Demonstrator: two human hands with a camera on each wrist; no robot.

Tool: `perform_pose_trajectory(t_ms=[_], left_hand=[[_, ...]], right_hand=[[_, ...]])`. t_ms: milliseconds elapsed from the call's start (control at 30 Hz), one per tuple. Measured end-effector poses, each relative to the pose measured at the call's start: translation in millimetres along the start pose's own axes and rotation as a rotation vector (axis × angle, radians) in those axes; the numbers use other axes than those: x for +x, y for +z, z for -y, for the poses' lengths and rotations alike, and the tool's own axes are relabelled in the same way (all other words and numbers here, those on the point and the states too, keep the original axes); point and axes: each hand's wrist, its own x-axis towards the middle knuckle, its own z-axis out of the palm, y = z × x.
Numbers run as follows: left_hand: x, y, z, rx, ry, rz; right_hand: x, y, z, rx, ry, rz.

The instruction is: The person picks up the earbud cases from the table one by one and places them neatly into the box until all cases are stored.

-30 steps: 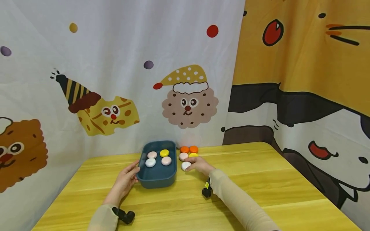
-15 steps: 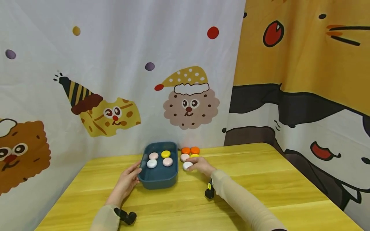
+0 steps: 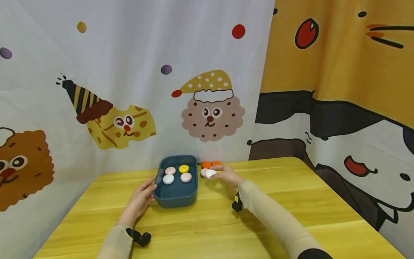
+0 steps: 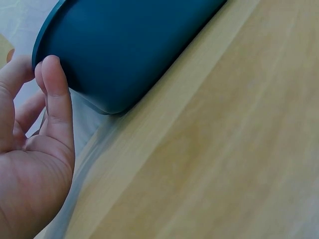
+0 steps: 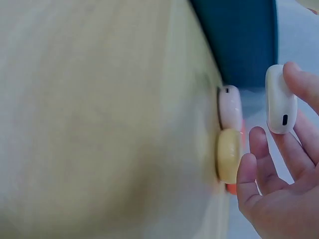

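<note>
The right hand (image 3: 229,176) is pinching a smooth white disc (image 5: 281,99) between thumb and fingers, its rounded edge showing a small dark slot, and is holding it just above the table (image 3: 194,233). Below it, a glossy pink disc (image 5: 230,107) and a yellow disc (image 5: 230,157) are resting on the table, with two orange discs (image 3: 211,164) sitting behind them. The left hand (image 3: 139,201) is keeping its grip on the rim of a deep blue tray (image 3: 178,203), smooth-walled and round-cornered. Inside, two pink discs (image 3: 185,177), one yellow disc and one white disc are lying flat. Yellow wood grain is streaking the table, and a softly creased, printed curtain (image 3: 136,46) is hanging behind.
</note>
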Motion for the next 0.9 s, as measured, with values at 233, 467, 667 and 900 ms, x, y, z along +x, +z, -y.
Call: perform_pose_trajectory(t_ms=[233,467,667,900], left_hand=[[-0.3,-2.8,-3.1,0.025,-0.005,0.008],[0.7,-1.0,-1.4,0.009,0.004,0.013],[0.3,-0.2,-1.8,0.008,0.012,0.02],[-1.0,-0.8,-2.4,0.02,0.0,0.011]], right_hand=[[5.9,-11,10,0.025,-0.036,0.033],[11.3,-23,25,0.036,-0.032,0.028],[16.4,-27,43,0.014,-0.043,0.017],[21.2,-30,58,-0.005,-0.064,0.015]])
